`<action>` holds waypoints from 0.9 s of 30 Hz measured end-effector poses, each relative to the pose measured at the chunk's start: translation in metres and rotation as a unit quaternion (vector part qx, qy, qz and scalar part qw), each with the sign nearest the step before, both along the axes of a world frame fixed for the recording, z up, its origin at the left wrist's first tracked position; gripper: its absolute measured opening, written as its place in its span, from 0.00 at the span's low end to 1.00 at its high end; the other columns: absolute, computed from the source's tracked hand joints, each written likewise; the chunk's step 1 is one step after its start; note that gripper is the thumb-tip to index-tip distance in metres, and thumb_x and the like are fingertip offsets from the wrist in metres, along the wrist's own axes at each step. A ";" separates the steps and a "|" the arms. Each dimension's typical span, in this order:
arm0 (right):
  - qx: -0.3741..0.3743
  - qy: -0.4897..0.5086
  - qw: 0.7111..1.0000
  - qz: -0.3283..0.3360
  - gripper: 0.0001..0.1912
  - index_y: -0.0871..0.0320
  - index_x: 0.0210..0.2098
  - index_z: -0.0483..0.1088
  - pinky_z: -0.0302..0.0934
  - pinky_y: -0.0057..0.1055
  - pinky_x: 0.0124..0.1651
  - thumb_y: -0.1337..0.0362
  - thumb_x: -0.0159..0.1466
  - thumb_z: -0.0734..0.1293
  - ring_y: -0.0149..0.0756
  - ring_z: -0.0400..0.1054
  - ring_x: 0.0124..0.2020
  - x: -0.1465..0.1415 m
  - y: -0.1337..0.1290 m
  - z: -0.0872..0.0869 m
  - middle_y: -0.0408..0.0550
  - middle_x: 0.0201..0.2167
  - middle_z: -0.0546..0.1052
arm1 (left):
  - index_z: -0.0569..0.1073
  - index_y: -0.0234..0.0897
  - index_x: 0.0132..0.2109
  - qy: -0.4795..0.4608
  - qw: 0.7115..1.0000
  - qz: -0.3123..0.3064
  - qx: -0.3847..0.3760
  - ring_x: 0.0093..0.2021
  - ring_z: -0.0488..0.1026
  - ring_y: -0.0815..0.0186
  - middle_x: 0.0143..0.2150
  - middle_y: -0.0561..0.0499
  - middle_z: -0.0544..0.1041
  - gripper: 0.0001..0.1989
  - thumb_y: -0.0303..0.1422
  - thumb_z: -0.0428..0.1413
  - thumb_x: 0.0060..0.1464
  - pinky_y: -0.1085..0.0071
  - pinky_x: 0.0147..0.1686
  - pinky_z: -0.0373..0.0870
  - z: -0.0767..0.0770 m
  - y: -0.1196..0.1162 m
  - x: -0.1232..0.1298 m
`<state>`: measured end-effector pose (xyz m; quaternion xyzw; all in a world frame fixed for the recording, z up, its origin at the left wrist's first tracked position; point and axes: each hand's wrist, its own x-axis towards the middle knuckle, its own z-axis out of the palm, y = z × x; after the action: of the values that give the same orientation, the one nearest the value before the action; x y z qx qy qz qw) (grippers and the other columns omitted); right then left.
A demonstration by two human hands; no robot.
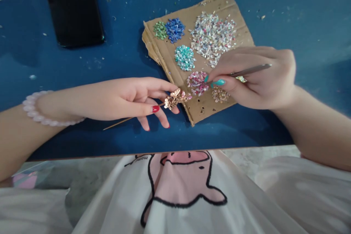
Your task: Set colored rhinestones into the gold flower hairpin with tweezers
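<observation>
My left hand (137, 98) pinches a gold hairpin (172, 99) between thumb and forefinger. The pin has metal flowers at its head, with a few pink bits on them, and a thin stem that runs back under the palm. In my right hand (255, 75) is a pair of metal tweezers (251, 70), its tip down at a pile of pink chips (197, 83). That pile lies on a piece of cardboard (208, 111), just right of the flowers. Whether the tweezers grip a chip is too small to tell.
More chips lie on the cardboard: green (160, 30), blue (174, 30), turquoise (184, 57), mixed white (212, 36) and beige (220, 94). A black phone (74, 7) rests at the upper left of the blue table (123, 44). Small scraps are scattered about. The table's near edge runs below my hands.
</observation>
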<state>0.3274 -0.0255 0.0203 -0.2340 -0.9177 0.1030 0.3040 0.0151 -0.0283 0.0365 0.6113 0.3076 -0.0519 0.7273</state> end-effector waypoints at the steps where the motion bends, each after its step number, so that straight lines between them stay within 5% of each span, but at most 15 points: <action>1: 0.001 0.003 1.000 0.001 0.13 0.52 0.42 0.74 0.72 0.34 0.35 0.59 0.80 0.61 0.34 0.79 0.33 0.000 0.000 0.000 0.43 0.33 0.82 | 0.51 0.40 0.83 0.000 1.000 0.000 0.007 0.51 0.86 0.59 0.54 0.44 0.86 0.35 0.36 0.50 0.75 0.72 0.46 0.83 0.000 0.000 0.000; 7: 0.002 0.010 1.000 0.003 0.10 0.52 0.42 0.74 0.71 0.32 0.35 0.61 0.80 0.63 0.34 0.80 0.33 -0.001 0.000 -0.002 0.42 0.33 0.82 | 0.50 0.41 0.83 -0.003 1.000 0.002 0.026 0.52 0.86 0.57 0.56 0.44 0.85 0.35 0.37 0.49 0.75 0.65 0.51 0.84 -0.002 -0.001 0.000; 18: -0.024 0.028 0.999 0.015 0.07 0.53 0.45 0.75 0.79 0.33 0.45 0.62 0.78 0.65 0.37 0.85 0.42 0.003 0.000 -0.003 0.47 0.41 0.87 | 0.51 0.35 0.82 -0.012 1.000 0.012 0.004 0.51 0.86 0.56 0.56 0.40 0.85 0.37 0.36 0.51 0.73 0.71 0.40 0.84 0.001 -0.002 0.004; 27: -0.009 0.020 1.000 0.003 0.05 0.55 0.44 0.75 0.77 0.32 0.41 0.66 0.77 0.67 0.35 0.84 0.39 -0.001 0.000 0.000 0.48 0.39 0.87 | 0.53 0.37 0.81 -0.028 0.999 0.023 -0.001 0.53 0.85 0.58 0.69 0.39 0.77 0.34 0.34 0.51 0.73 0.72 0.40 0.84 -0.002 -0.002 0.004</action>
<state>0.3267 -0.0259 0.0206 -0.2320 -0.9110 0.1166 0.3202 0.0186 -0.0300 0.0342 0.6048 0.3006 -0.0184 0.7372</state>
